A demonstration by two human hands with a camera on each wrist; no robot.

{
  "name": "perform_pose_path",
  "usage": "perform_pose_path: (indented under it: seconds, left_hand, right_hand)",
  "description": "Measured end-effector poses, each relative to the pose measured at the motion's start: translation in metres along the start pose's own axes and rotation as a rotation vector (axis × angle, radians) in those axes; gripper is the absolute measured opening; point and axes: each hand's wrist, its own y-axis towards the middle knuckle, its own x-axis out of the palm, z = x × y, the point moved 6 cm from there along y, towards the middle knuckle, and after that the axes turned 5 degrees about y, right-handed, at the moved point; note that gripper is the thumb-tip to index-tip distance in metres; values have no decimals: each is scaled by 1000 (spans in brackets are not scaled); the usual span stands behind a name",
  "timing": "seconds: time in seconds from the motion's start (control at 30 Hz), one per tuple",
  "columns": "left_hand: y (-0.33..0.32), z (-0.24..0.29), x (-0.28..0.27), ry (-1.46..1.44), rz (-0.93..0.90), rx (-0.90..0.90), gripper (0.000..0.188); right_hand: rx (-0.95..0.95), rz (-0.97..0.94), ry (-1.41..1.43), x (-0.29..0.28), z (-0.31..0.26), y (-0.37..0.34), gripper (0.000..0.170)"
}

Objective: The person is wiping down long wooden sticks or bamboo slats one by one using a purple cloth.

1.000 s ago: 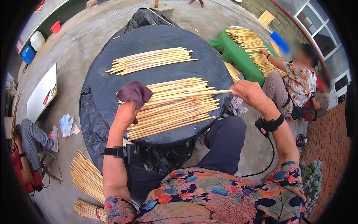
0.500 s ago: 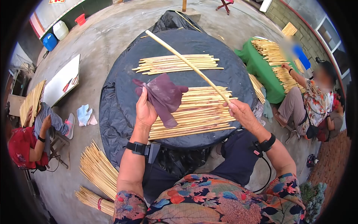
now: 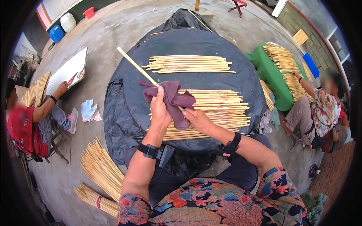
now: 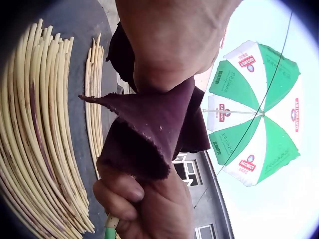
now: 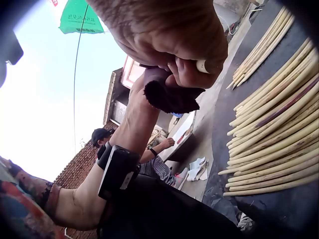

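One stick (image 3: 138, 66): left hand (image 3: 160, 113) grips purple cloth (image 3: 172, 94), apparently round it; right hand (image 3: 199, 119) fingers pinch end.

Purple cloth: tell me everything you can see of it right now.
The cloth is dark purple, apparently soft fabric, with a frayed-looking edge and a small pale speck in the left wrist view. It is bunched and creased, loose flaps hanging, above the nearer pile of sticks. The left hand grips it against a pale stick; whether it wraps fully round is hidden. The right hand is close; contact is unclear.
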Motion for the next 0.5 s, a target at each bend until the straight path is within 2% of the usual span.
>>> perform_pose_path:
  seconds: [0.03, 0.07, 0.1, 0.17, 0.2, 0.27, 0.33, 0.4, 0.47, 0.5]
  left_hand:
    - [0, 3, 0, 48, 22, 14, 24]
    - [-3, 3, -2, 73, 114, 44, 23]
    - [-2, 1, -4, 75, 112, 46, 23]
    - [1, -6, -19, 40, 220, 54, 24]
    - [5, -1, -24, 32, 205, 66, 24]
    - [12, 18, -32, 13, 175, 60, 23]
    - [11, 10, -32, 18, 201, 90, 23]
    - [8, 7, -25, 7, 229, 114, 22]
    - [13, 8, -25, -77, 183, 72, 23]
    - [10, 16, -25, -73, 200, 72, 23]
  right_hand:
    - [123, -1, 26, 5, 4, -4, 29]
    - [83, 16, 22, 5, 7, -5, 29]
    - [80, 16, 23, 3, 5, -6, 29]
    - [117, -21, 33, -1, -1, -16, 29]
    - [115, -17, 35, -8, -3, -27, 29]
    - [233, -92, -68, -26, -1, -60, 29]
    - [320, -84, -64, -43, 2, -88, 29]
    - [257, -84, -156, -61, 0, -106, 29]
    - [200, -43, -235, -78, -9, -137, 29]
    - [309, -58, -233, -82, -13, -146, 28]
